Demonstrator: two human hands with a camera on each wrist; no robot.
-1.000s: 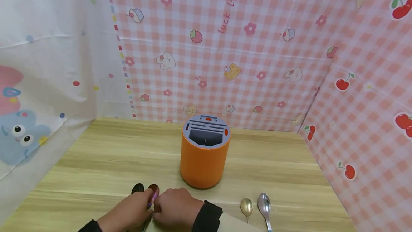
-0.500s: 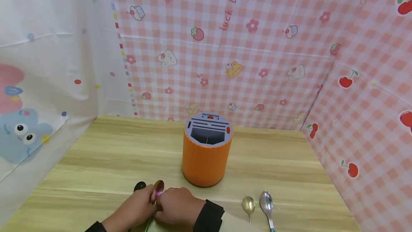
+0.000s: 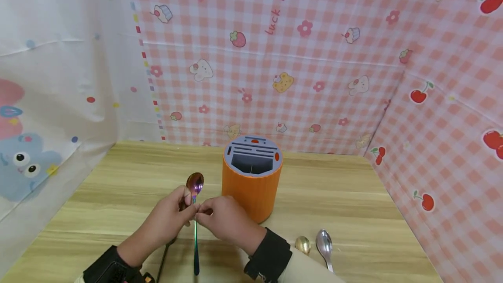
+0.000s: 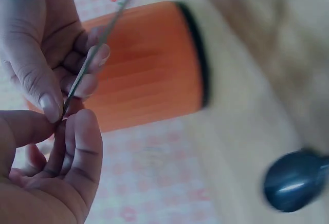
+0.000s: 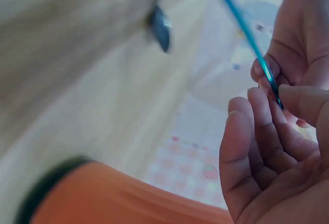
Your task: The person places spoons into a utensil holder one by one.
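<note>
An iridescent spoon (image 3: pixel 195 183) points bowl-up in the head view, its rainbow-coloured handle (image 3: pixel 196 248) running down toward me. My left hand (image 3: pixel 169 215) pinches it just below the bowl between thumb and fingers. From the other side, the thumb and fingers of my right hand (image 3: pixel 229 222) pinch the same stretch of handle. Both wrist views show the two sets of fingertips meeting on the thin handle (image 4: pixel 95 54). On the table under my left hand lies a dark spoon (image 4: pixel 295 180); in the head view its bowl is hidden and its handle (image 3: pixel 163 259) shows.
An orange cylindrical holder (image 3: pixel 251 195) with a grey slotted top stands just beyond my right hand. To the right, a gold spoon (image 3: pixel 302 244) and a silver spoon (image 3: pixel 324 243) lie on the wooden table (image 3: pixel 346 200). Patterned cloth walls (image 3: pixel 251 69) enclose the back and sides.
Both hands have moved up and away from me, carrying the iridescent spoon off the spot beside the dark spoon. More of its bowl and handle now shows.
</note>
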